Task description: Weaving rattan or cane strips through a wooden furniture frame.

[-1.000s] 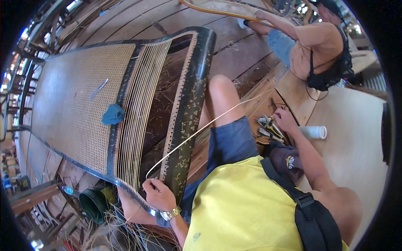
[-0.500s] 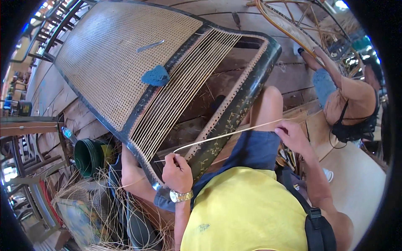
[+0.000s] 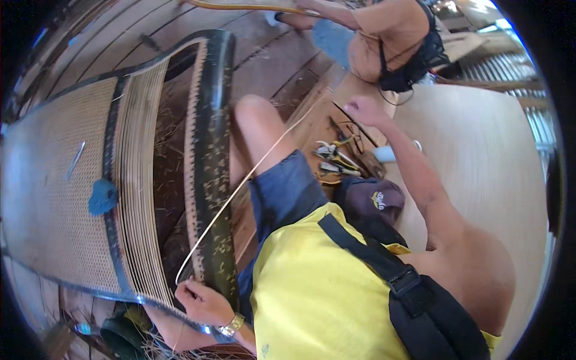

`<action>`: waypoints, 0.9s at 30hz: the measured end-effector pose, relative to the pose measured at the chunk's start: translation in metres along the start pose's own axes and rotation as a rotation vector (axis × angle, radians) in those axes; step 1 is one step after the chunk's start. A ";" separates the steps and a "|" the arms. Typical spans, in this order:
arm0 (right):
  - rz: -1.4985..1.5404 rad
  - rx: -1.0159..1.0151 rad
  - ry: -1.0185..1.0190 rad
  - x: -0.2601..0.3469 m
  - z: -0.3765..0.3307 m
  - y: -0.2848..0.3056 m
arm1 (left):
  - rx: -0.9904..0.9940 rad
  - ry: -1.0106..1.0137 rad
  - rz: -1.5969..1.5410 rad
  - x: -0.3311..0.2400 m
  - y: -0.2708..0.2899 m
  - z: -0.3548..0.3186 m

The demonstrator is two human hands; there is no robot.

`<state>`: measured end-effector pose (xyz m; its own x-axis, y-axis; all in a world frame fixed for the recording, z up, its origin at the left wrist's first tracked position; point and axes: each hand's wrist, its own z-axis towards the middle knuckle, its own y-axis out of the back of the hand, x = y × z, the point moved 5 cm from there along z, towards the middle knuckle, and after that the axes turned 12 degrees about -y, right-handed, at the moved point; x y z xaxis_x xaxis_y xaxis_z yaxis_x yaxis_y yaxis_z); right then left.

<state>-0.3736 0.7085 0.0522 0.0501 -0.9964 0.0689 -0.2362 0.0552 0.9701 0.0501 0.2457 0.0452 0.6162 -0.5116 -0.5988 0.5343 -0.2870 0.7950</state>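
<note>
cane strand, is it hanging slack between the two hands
No, the cane strand runs in a taut, nearly straight line from the left hand at the frame up to the raised right hand.

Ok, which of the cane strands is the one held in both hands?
The loose cane strand crossing the dark frame rail diagonally, from left hand to right hand; the others lie parallel, strung in the frame.

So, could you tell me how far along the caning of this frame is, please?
Done: the wide woven panel and a band of parallel strands. In hand: one strand, stretched between left hand and right hand. Left: the open gap beside the dark rail.
</note>
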 end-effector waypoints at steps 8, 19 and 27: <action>0.095 0.207 -0.468 -0.176 -0.078 -0.095 | 0.019 -0.079 0.067 -0.003 -0.012 -0.001; 0.387 -0.060 -0.210 -0.066 0.026 -0.062 | -0.038 -0.069 0.139 -0.003 -0.006 -0.002; 0.692 -0.039 0.496 0.302 0.090 0.057 | -0.041 -0.005 0.086 -0.022 0.003 0.002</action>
<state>-0.4592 0.4051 0.1076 0.3284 -0.5940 0.7343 -0.3377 0.6522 0.6786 0.0371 0.2543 0.0611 0.6578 -0.5369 -0.5283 0.5031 -0.2089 0.8386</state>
